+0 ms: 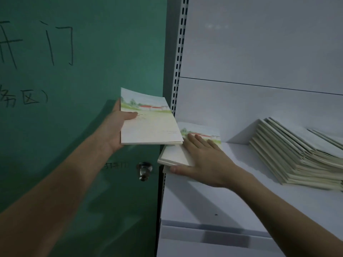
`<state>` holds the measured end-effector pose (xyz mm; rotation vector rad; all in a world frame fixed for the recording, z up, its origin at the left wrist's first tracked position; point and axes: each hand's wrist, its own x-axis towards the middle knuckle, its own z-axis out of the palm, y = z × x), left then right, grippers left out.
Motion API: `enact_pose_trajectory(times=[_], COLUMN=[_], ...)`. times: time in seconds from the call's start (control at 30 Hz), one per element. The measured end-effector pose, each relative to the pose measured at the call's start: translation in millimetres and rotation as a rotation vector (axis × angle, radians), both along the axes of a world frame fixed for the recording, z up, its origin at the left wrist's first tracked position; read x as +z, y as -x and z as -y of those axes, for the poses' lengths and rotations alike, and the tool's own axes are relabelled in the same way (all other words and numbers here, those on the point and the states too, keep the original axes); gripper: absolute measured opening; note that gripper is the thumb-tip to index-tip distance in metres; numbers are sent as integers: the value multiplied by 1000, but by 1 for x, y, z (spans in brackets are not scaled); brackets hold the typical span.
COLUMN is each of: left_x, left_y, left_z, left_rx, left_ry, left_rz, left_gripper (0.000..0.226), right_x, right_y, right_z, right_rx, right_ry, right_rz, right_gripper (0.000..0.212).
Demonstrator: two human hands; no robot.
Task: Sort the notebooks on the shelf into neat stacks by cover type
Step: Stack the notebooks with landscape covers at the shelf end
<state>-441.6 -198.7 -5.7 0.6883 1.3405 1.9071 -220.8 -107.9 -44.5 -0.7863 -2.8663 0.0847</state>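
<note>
The green door [74,117], marked with dark handwritten characters, fills the left half of the view; the white shelf [213,197] with its slotted upright [179,52] fills the right. At the right end of the shelf a leaning pile of notebooks [300,154] lies fanned, pale page edges facing outward. At the left end a small stack of notebooks [176,156] overhangs the shelf edge, its top cover showing a painted landscape. The right hand [207,160] lies flat on this stack, fingers straight and together, thumb along the near edge. The left hand [116,127] holds a landscape-cover notebook [150,123] in front of the door, above the stack's left corner, thumb on the cover, fingers underneath. A metal door knob [144,170] sits below.
</note>
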Motion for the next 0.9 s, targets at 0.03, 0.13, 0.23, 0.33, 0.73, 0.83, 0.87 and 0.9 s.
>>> enact_pose_trajectory(times=[0.03,0.13,0.23,0.33,0.73,0.83,0.87,0.9], left_x=[-2,-12,-17,-16,-5,-8,-9,-10], left_y=[0,3,9,11,-65,-78,-81,-83], left_z=[0,5,15,21,1,-8,-11,-13], left_rx=[1,8,14,-2,-349,-342,-302,-281], left_ry=[0,-3,3,20,196,184,186,197], left_rz=[-1,10,34,70,110,65,48,41], left_gripper=[58,58,56,52,53,50,48,46], right_x=[-6,-13,-11,0,23,7,7,8], right_y=[0,-8,-21,-27,-9,-17,-22,-27], right_z=[3,15,21,17,41,41,40,38], right_rx=[-19,-33,-23,-46,22,108,131,142], right_ry=[-34,-66,6,165,307,132,124,134], right_rz=[-2,-51,-29,-142,-349,-235,-233,-240], right_gripper=[103,98,91,81,81,88,87,87])
